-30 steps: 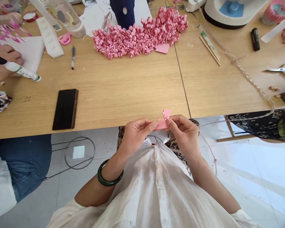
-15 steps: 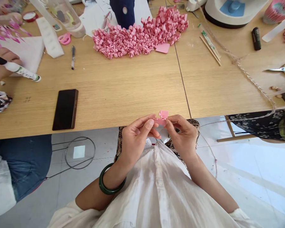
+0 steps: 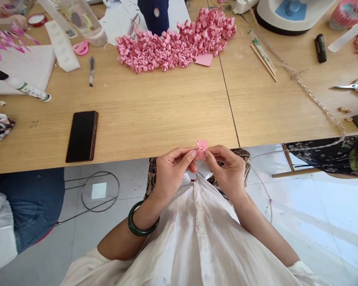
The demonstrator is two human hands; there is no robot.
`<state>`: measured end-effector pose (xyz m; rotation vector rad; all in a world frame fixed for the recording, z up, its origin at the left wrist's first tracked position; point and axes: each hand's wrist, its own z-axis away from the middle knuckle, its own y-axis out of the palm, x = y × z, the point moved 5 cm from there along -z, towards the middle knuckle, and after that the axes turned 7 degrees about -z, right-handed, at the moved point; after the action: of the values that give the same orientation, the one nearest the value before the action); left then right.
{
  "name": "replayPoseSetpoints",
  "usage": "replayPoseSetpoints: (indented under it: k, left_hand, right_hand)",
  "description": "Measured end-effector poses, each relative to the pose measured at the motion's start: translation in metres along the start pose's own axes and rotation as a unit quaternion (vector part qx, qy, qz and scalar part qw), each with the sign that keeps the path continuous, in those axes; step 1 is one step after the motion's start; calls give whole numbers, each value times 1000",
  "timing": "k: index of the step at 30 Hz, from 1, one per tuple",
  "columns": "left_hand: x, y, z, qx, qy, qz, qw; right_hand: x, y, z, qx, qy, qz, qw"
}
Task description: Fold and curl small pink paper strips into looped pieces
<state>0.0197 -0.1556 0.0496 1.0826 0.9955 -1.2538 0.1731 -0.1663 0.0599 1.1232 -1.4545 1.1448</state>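
Observation:
My left hand (image 3: 170, 171) and my right hand (image 3: 226, 169) meet just below the near edge of the wooden table (image 3: 155, 115), both pinching a small folded pink paper piece (image 3: 201, 145) between thumbs and fingertips. The piece pokes up above my fingers, partly curled. A green bangle (image 3: 141, 222) circles my left wrist. Far across the table lies a big pile of curled pink paper pieces (image 3: 176, 45), with one flat pink square (image 3: 204, 60) beside it.
A black phone (image 3: 82, 136) lies to the left of my hands. A marker (image 3: 20, 85), a pen (image 3: 91, 71) and pink scissors (image 3: 81, 48) sit at the far left; chopsticks (image 3: 264, 57), metal scissors (image 3: 355, 86) and twine (image 3: 313, 99) at the right. Another person's jeans (image 3: 26, 202) are at the left.
The pink strip between my fingers has been folded up shorter and my hands have drawn closer together. The other person's hand at the far left has left the marker and gone out of view.

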Motion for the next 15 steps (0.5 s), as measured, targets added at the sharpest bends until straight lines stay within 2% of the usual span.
replayPoseSetpoints:
  k: [9,13,15]
  left_hand:
    - [-2,-6,0,-35,56,-123,990]
    - [-6,-10,-4,-42,134,-220,966]
    - [-9,-12,-7,-48,168,-237,956]
  right_hand:
    - [1,3,0,16,-22,6,1000]
    - [-1,2,0,14,-45,39,998]
    - [-3,2,0,16,-49,51,997]
